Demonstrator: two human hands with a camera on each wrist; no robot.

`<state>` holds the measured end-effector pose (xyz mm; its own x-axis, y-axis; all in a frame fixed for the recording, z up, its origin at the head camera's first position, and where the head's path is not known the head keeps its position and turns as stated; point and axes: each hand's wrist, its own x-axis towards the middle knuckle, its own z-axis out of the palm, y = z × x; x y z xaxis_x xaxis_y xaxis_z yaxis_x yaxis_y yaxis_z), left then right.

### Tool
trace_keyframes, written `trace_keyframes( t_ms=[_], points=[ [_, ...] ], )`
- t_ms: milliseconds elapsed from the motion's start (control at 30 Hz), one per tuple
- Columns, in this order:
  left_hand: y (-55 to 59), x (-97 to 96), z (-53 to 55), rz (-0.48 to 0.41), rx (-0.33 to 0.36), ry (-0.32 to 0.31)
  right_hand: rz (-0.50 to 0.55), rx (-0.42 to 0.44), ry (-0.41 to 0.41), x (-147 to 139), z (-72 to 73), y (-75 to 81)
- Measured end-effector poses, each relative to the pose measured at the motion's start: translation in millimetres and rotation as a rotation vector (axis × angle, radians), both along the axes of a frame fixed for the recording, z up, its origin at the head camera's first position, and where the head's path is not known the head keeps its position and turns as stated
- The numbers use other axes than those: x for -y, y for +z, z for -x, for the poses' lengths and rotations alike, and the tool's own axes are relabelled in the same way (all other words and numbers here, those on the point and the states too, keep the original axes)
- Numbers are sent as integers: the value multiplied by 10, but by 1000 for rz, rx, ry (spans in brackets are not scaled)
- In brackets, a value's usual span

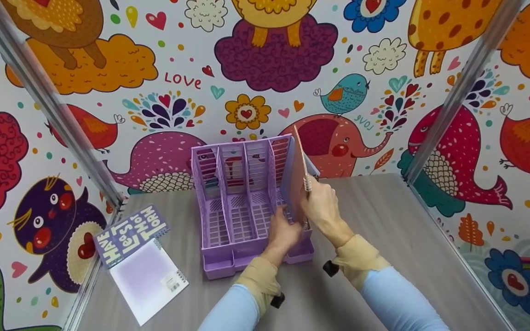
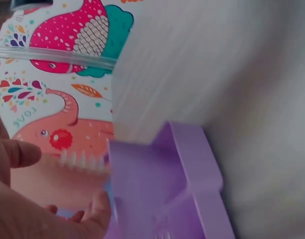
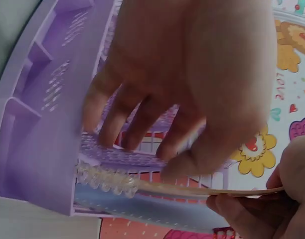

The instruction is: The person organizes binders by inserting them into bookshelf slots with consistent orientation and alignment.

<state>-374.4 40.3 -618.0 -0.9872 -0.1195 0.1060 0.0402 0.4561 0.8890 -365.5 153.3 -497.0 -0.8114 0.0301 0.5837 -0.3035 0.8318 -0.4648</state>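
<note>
A purple desktop file organizer [image 1: 210, 250] with several slatted compartments stands against the back wall. My right hand [image 1: 324, 207] pinches a tan-covered spiral notebook [image 1: 297, 184] standing upright at the organizer's rightmost compartment. In the right wrist view its clear coil [image 3: 110, 182] is at the compartment's front. Beside it in that compartment is a light blue item [image 3: 177, 211], partly hidden. My left hand [image 1: 285, 230] is over the organizer's front, close to the notebook's lower part, fingers loosely bent and gripping nothing. Whether its fingertips touch the notebook is unclear.
On the table's left lie a blue-purple notebook [image 1: 129, 234] with large lettering and, overlapping it, a white-and-lilac spiral notebook [image 1: 147, 280]. Cartoon-printed walls [image 1: 265, 59] with metal corner posts [image 1: 458, 96] enclose the grey table [image 1: 375, 266].
</note>
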Motion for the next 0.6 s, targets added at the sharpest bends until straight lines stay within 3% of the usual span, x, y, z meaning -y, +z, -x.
trace_keyframes(
  t_ms=[100,133,167,200,233,367,400,433,600],
  points=[
    [161,230,-103,18,-28,25,-3,-3,-9,-4,40,-24],
    [293,328,-162,16,-8,20,-7,-1,-12,-3,60,-29],
    [354,412,-188,18,-23,32,-9,6,-13,-3,79,-31],
    [268,521,-137,30,-67,37,-9,12,-16,-4,96,-32],
    [389,627,-190,38,-55,37,-7,24,-22,-4,114,-33],
    [360,1010,-161,140,-97,112,11,57,-46,-13,179,-50],
    [340,1112,-148,177,-93,140,15,64,-53,-13,193,-60],
    [455,1193,-212,209,-63,175,19,69,-57,-12,207,-73],
    [354,1651,-245,293,25,337,28,87,-53,12,254,-154]
  ],
)
